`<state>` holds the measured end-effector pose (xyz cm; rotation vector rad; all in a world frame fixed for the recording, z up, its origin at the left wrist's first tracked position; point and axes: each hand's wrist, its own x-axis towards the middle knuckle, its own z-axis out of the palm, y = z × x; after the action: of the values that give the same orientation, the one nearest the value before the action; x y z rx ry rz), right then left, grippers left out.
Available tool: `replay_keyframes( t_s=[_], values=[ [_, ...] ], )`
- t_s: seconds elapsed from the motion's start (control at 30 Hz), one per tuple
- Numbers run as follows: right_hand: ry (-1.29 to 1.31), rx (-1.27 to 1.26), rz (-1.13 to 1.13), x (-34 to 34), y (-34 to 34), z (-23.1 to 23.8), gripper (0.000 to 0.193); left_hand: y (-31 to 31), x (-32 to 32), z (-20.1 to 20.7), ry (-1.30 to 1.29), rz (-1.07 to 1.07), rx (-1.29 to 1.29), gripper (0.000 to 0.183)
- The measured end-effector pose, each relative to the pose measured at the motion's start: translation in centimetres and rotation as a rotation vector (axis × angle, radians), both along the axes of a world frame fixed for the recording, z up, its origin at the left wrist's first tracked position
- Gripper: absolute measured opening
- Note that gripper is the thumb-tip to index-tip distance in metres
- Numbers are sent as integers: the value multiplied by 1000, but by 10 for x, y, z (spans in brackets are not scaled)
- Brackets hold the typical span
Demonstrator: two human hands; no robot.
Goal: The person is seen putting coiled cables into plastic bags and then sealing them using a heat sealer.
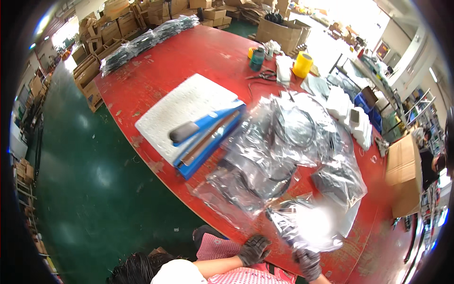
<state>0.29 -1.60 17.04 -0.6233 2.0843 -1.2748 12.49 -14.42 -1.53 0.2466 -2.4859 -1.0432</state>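
My left hand (255, 250), in a grey striped work glove, rests at the near table edge with its fingers curled and nothing visible in them. To its right my right hand (308, 264), gloved alike, has its fingers closed on the near edge of a clear plastic bag (288, 222). Dark contents show through that bag, and strong glare hides its middle. Beyond lie several more clear bags (255, 184) holding coiled black cables. A blue heat sealer (208, 137) with a grey handle stands partly on a white foam sheet (189, 104), beside the bags.
The red table (203, 49) is scuffed. Its far side carries yellow tape (302, 65), a green roll (257, 59) and scissors (265, 75). Wrapped bundles (146, 43) line the far left edge. White foam pieces (350, 116) and a cardboard box (403, 173) are at the right.
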Motion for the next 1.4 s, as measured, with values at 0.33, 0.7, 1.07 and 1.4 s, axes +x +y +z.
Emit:
replay_keyframes(
  t_s=[0.33, 0.7, 1.07, 1.4],
  values=[
    [-299, -4, 358, 103, -175, 180, 31, -180, 111, 132, -761, -2, 2422, 65],
    [-697, 374, 513, 124, -235, 142, 35, -331, 268, 128, -141, 353, 1887, 22],
    [-702, 215, 196, 30, -293, 15, 38, -519, 45, 150, -686, 475, 1221, 20],
    [-711, 152, 84, -4, -411, -61, 33, -657, -86, 74, -612, 468, 776, 24]
  ],
)
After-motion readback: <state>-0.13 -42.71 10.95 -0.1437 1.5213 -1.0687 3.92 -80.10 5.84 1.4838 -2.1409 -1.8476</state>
